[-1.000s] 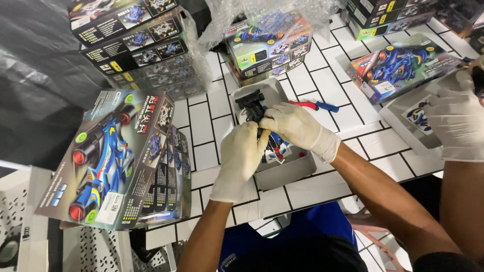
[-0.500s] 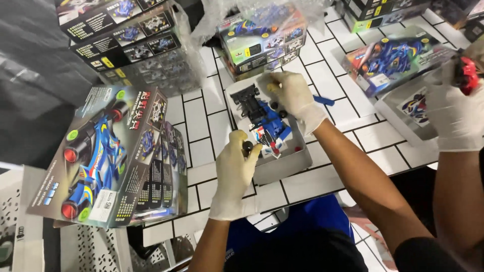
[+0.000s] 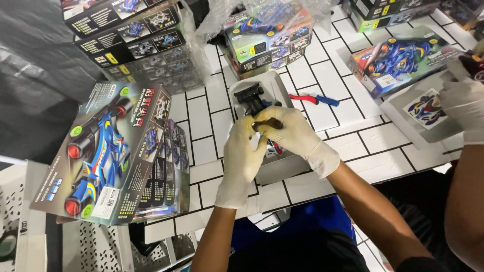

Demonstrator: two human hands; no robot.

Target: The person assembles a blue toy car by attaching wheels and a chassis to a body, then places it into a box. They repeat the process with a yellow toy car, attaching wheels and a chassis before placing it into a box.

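Both gloved hands meet over the shallow grey tray [image 3: 282, 168] at the middle of the white-tiled desk [image 3: 348, 143]: the left hand [image 3: 242, 158] and the right hand [image 3: 292, 135] are both closed around a small black toy-car chassis [image 3: 251, 98], whose front end juts beyond the fingers. It looks light, stiff, thin plastic, likely brittle at its small tabs, best held by the long sides. Just beyond lie red-and-blue-handled cutters [image 3: 315, 99]. A large grey box with a blue racer picture [image 3: 118, 151] leans at left; similar boxes in clear wrap [image 3: 267, 35] stand behind. A co-worker's gloved hand [image 3: 461, 103] works at far right.
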